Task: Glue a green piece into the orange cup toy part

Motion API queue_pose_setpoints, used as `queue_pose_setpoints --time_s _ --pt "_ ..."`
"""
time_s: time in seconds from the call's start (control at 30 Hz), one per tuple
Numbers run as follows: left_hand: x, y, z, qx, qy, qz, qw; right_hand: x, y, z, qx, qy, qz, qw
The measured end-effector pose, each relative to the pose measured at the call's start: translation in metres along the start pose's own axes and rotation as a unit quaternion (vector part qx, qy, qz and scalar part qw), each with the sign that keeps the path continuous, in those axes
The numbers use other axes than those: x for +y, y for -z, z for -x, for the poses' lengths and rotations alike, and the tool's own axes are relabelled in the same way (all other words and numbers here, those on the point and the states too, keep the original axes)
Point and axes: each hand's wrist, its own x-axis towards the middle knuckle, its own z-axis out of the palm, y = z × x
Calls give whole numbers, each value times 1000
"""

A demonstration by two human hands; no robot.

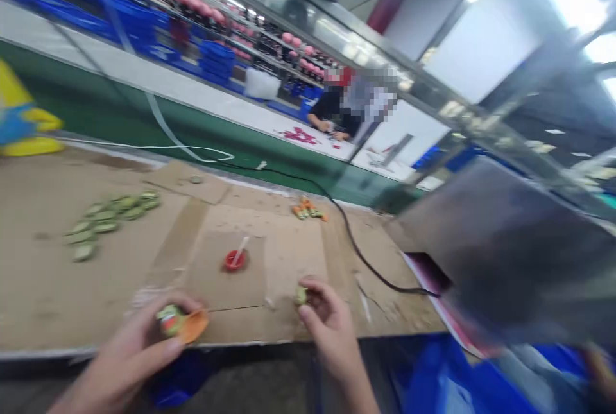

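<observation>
My left hand [139,340] is closed around a small green and orange toy part [193,326] near the front edge of the cardboard-covered table [283,253]. Its orange side is rounded and points right; fingers hide some of the rest. Between the thumb and fingertips of my right hand [334,324] is a small light green piece [301,295], its exact kind blurred. Beyond and between the hands stands a little red dish [233,262] with a whitish stick [242,248] leaning in it.
Several flat green pieces [103,215] lie at left; small orange and green parts [310,211] sit at the back. A black cable [356,244] crosses the right side towards a grey metal panel [520,260]. Blue bins [447,375] are below. Another person [337,112] works across the way.
</observation>
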Motion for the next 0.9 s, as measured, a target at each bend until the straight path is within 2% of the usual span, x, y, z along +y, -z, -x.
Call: queue_pose_setpoints --time_s 0.07,0.13,0.27,0.33,0.57,0.77,0.9 --pt "6 -7 7 -35 10 40 999 -6 -4 3 -4 -49 -103 993" --pt "14 -17 8 -88 -5 53 995 -7 -9 3 -30 -74 -154 985" --pt "23 -33 9 -105 -9 98 990 -1 -21 4 -132 -22 -99 986" --pt "24 -37 11 -108 -31 102 988 3 -26 5 -159 11 -58 985" --pt "23 -38 13 -97 -55 102 988 4 -36 4 -144 103 7 984" --pt "23 -38 14 -93 -55 109 988 9 -43 1 -167 76 26 983" --pt "24 -38 12 -90 -49 112 988 14 -45 -4 -151 35 43 987"
